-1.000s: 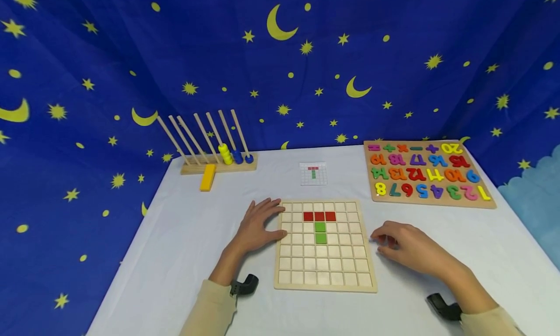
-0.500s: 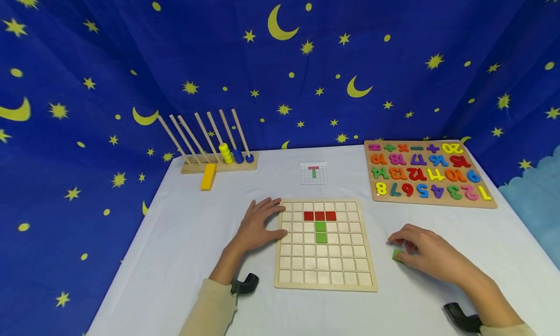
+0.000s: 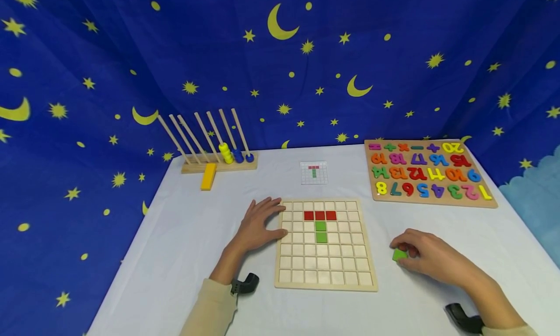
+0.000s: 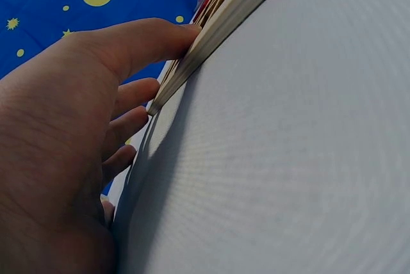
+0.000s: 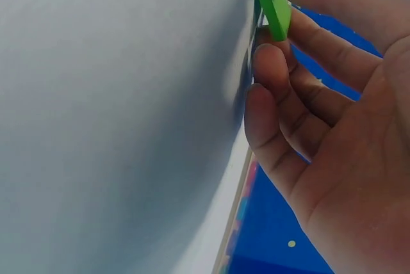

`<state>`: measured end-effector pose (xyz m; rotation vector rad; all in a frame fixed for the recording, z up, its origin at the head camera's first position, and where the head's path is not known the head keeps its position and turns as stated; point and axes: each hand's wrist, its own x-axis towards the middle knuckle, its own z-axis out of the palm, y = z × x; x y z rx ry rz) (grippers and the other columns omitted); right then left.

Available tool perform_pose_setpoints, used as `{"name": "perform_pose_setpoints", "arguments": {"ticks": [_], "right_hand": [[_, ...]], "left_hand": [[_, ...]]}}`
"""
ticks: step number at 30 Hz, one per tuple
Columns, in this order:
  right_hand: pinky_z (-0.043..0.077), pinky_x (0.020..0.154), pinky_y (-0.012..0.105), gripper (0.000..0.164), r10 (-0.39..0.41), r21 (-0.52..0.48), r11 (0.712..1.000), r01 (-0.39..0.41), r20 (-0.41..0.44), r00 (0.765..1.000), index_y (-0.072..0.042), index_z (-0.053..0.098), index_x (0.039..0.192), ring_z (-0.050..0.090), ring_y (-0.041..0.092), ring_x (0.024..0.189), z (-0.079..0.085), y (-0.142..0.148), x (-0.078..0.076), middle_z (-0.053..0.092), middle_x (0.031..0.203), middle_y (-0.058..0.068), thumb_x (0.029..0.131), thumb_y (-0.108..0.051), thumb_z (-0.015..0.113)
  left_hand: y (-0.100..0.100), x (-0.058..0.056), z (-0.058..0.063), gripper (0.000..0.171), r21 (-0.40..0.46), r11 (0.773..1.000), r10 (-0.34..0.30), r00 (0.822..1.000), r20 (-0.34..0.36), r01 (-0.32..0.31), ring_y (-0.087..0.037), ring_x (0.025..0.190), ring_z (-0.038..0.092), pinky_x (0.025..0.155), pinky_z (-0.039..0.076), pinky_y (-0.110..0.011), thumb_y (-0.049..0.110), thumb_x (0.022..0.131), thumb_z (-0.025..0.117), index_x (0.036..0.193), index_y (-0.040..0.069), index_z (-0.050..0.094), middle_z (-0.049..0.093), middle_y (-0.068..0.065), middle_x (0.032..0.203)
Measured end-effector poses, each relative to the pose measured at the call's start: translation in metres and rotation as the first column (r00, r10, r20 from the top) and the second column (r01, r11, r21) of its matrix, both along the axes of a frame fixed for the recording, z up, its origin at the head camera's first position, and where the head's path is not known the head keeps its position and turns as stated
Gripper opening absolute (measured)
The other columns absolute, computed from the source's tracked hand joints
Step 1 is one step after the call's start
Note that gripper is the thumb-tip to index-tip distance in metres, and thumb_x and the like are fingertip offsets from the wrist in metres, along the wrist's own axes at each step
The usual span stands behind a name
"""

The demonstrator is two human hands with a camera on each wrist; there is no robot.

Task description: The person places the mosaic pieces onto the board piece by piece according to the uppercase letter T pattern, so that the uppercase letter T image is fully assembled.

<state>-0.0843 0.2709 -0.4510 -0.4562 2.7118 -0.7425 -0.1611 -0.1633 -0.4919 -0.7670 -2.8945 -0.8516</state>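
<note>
A wooden grid board (image 3: 325, 264) lies on the table, with three red tiles (image 3: 320, 216) in a row and two green tiles (image 3: 321, 232) in the column under the middle one. My left hand (image 3: 258, 228) rests at the board's left edge, its thumb and fingertips touching the rim; the left wrist view shows the thumb (image 4: 160, 40) on that edge. To the right of the board, my right hand (image 3: 430, 256) pinches a loose green tile (image 3: 399, 255) between thumb and fingers. The right wrist view shows this green tile (image 5: 277, 11) tilted, close to the tabletop.
Behind the board lies a small pattern card (image 3: 313, 173) with a red and green T. A wooden number puzzle (image 3: 430, 173) is at the back right. At the back left stand a peg abacus (image 3: 218, 167) and a yellow block (image 3: 208, 177). A starry blue curtain (image 3: 245, 59) hangs behind.
My right hand has moved right and slightly toward me, away from the board's edge, and a green tile has come into view at its fingertips, now lifted slightly. The left hand stays put.
</note>
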Motion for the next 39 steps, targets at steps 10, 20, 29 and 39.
{"name": "perform_pose_setpoints", "arguments": {"ticks": [10, 20, 29, 39], "right_hand": [[0.04, 0.059, 0.024, 0.033, 0.007, 0.005, 1.0, -0.007, 0.014, 1.0, -0.021, 0.069, 0.103, 0.048, 0.01, 0.073, -0.001, 0.001, 0.001, 0.052, 0.08, -0.01, 0.074, -0.025, 0.082], [0.039, 0.059, 0.026, 0.033, -0.007, 0.029, 1.0, 0.007, 0.009, 1.0, -0.02, 0.07, 0.103, 0.048, 0.01, 0.072, 0.003, -0.001, 0.001, 0.053, 0.077, -0.01, 0.072, -0.021, 0.082], [0.038, 0.059, 0.026, 0.031, 0.004, 0.018, 1.0, -0.004, 0.001, 1.0, -0.021, 0.07, 0.101, 0.048, 0.01, 0.072, 0.002, -0.006, 0.0, 0.052, 0.078, -0.01, 0.072, -0.022, 0.082], [0.04, 0.06, 0.025, 0.031, 0.022, 0.015, 1.0, -0.022, -0.01, 1.0, -0.022, 0.07, 0.102, 0.049, 0.009, 0.073, 0.001, -0.01, -0.002, 0.053, 0.079, -0.013, 0.074, -0.027, 0.082]], "left_hand": [[0.0, 0.0, 0.0, 0.066, -0.007, 1.0, -0.002, 1.0, -0.003, 0.002, -0.02, 0.141, 0.025, 0.115, 0.003, -0.049, 0.054, 0.079, 0.072, 0.135, 0.024, 0.056, 0.04, 0.005, 0.149], [-0.001, -0.001, 0.001, 0.067, -0.013, 1.0, -0.004, 1.0, 0.002, 0.004, -0.02, 0.141, 0.024, 0.116, 0.003, -0.049, 0.056, 0.079, 0.071, 0.136, 0.024, 0.055, 0.04, 0.005, 0.149], [-0.001, -0.001, -0.001, 0.066, -0.012, 1.0, 0.004, 1.0, 0.003, -0.004, -0.019, 0.141, 0.025, 0.116, 0.002, -0.048, 0.056, 0.079, 0.071, 0.135, 0.025, 0.056, 0.04, 0.007, 0.149], [-0.001, -0.002, -0.001, 0.066, -0.01, 1.0, 0.001, 1.0, 0.002, -0.001, -0.019, 0.141, 0.024, 0.116, 0.002, -0.049, 0.056, 0.079, 0.071, 0.135, 0.025, 0.056, 0.04, 0.007, 0.149]]}}
